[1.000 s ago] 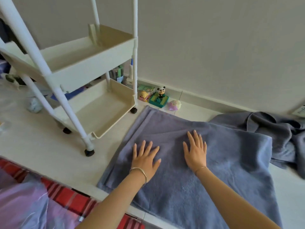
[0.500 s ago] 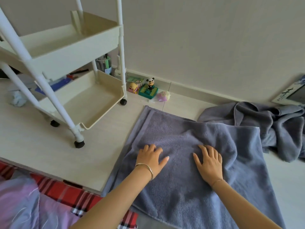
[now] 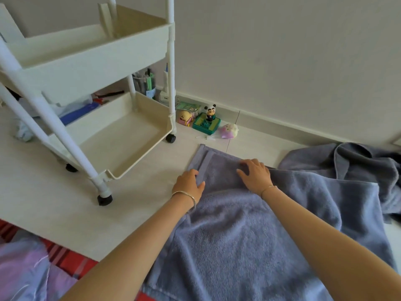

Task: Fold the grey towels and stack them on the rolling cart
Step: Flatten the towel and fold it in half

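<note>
Two hands hold the grey-blue terry towel [image 3: 238,240] on the pale floor [image 3: 54,203], beside the cream plastic rolling cart [image 3: 97,59]. The grip of our left hand [image 3: 188,185] pinches the hem, and our right hand [image 3: 255,173] curls on the upper layer. We should match the edges before pressing the fold.

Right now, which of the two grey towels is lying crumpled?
The far towel by the wall is bunched in folds; the spread towel lies flat under the left hand and right hand.
</note>
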Tool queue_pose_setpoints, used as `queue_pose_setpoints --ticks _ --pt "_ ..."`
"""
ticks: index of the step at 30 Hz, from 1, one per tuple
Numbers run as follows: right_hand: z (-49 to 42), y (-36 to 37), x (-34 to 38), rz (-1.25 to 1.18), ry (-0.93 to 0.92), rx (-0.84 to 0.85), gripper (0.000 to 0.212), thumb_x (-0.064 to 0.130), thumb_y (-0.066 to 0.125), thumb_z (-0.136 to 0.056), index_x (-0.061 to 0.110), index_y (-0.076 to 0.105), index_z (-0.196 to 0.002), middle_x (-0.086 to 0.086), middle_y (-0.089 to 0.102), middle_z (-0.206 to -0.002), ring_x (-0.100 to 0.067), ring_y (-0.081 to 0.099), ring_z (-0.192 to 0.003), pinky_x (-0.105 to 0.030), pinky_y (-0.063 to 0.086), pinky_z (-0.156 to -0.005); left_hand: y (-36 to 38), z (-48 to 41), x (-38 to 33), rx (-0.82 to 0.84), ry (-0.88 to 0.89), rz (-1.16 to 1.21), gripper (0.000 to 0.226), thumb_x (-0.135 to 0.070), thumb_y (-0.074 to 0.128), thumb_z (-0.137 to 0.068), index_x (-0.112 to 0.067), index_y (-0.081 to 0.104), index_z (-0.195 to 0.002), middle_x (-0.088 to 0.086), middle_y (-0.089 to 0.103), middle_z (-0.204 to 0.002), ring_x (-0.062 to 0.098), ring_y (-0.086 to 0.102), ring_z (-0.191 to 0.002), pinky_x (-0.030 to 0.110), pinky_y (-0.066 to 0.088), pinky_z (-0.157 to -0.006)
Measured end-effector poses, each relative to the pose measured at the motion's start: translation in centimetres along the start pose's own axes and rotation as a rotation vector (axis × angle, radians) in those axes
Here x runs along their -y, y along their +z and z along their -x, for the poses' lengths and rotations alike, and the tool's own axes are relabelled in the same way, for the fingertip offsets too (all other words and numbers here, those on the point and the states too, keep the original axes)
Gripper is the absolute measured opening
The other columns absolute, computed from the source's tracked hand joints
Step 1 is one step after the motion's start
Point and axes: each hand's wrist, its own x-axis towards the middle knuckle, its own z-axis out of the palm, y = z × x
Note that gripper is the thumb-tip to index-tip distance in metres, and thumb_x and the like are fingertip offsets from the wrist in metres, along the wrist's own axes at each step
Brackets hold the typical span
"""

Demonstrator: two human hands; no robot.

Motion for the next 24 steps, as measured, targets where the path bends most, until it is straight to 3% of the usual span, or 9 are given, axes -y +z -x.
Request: queue_pose_setpoints --ticks 2,5,9,11,13,15,17,21,24 --pt "-0.7 -0.1 -0.3 0.034 0.025 -0.021 0.033 0.039 0.049 -0.094 0.019 0.055 -0.120 -0.007 0.051 -0.124 -0.029 0.040 -0.119 -0.038 0.027 -0.104 -0.1 -0.8 -0.3 0.022 -0.057 0.083 0.039 -0.030 0.056 -0.091 -0.013 0.046 -0.125 0.011 0.059 -0.118 0.030 0.055 -0.109 0.039 0.045 -0.092" --pt "-1.0 -0.4 -0.7 0.088 -0.026 -0.064 0.027 0.037 0.053 -0.093 0.014 0.059 -0.106 -0.009 0.053 -0.112 -0.031 0.043 -0.109 -0.037 0.028 -0.098 -0.5 -1.0 -0.6 -0.016 0.027 0.106 0.016 -0.028 0.055 -0.092 -0.015 0.047 -0.085 0.013 0.062 -0.089 0.032 0.054 -0.081 0.035 0.042 -0.073" --pt "-0.8 -1.4 1.1 -0.106 -0.284 -0.532 0.017 0.027 0.051 -0.092 0.010 0.053 -0.088 -0.005 0.055 -0.086 -0.026 0.045 -0.081 -0.036 0.035 -0.083 -2.2 -0.2 -1.2 -0.289 0.217 0.328 0.037 -0.019 0.052 -0.093 -0.024 0.027 -0.066 -0.004 0.032 -0.059 0.020 0.033 -0.057 0.032 0.023 -0.054" --pt "-1.6 -1.5 2.8 -0.096 -0.302 -0.699 0.012 0.020 0.055 -0.091 0.009 0.054 -0.086 -0.007 0.054 -0.085 -0.026 0.044 -0.080 -0.034 0.032 -0.080 -2.8 -0.8 -0.8 -0.316 0.174 0.323 0.029 -0.020 0.049 -0.094 -0.018 0.031 -0.072 0.002 0.040 -0.060 0.028 0.041 -0.059 0.037 0.029 -0.055" --pt "-3.2 -0.7 4.0 -0.052 -0.227 -0.590 0.010 0.018 0.056 -0.091 0.009 0.054 -0.087 -0.009 0.058 -0.087 -0.030 0.048 -0.083 -0.036 0.030 -0.078 -2.8 -1.7 -0.1 -0.269 0.067 0.150 0.015 -0.023 0.046 -0.096 -0.012 0.040 -0.086 0.016 0.057 -0.079 0.040 0.052 -0.078 0.040 0.038 -0.062" --pt "-4.7 1.0 4.5 0.021 -0.069 -0.257 0.011 0.018 0.050 -0.094 0.008 0.053 -0.097 -0.014 0.063 -0.096 -0.035 0.055 -0.089 -0.037 0.034 -0.075 -2.4 -2.6 0.5 -0.219 -0.018 0.032 0.015 -0.024 0.043 -0.097 -0.010 0.045 -0.098 0.019 0.062 -0.098 0.040 0.055 -0.091 0.040 0.041 -0.069" --pt "-5.6 2.2 4.5 0.096 0.009 -0.081 0.017 0.019 0.043 -0.098 0.007 0.047 -0.108 -0.019 0.063 -0.102 -0.037 0.058 -0.090 -0.037 0.038 -0.070 -2.3 -3.2 0.7 -0.199 -0.030 -0.022 0.017 -0.025 0.042 -0.097 -0.010 0.047 -0.103 0.017 0.063 -0.104 0.039 0.056 -0.095 0.039 0.042 -0.071" --pt "-5.6 0.5 5.3 0.091 -0.056 -0.207 0.027 0.023 0.034 -0.101 0.008 0.040 -0.123 -0.024 0.065 -0.096 -0.042 0.061 -0.085 -0.037 0.035 -0.062 -3.0 -3.6 0.1 -0.183 -0.023 -0.085 0.019 -0.024 0.038 -0.099 -0.009 0.046 -0.107 0.018 0.062 -0.104 0.038 0.056 -0.094 0.038 0.040 -0.069" --pt "-5.9 -0.1 6.3 0.034 -0.099 -0.290 0.031 0.029 0.031 -0.102 0.011 0.040 -0.126 -0.022 0.065 -0.092 -0.044 0.061 -0.082 -0.037 0.036 -0.062 -3.7 -4.1 0.8 -0.132 -0.129 0.101 0.023 -0.020 0.036 -0.099 -0.002 0.045 -0.110 0.025 0.058 -0.108 0.041 0.054 -0.099 0.040 0.041 -0.077"
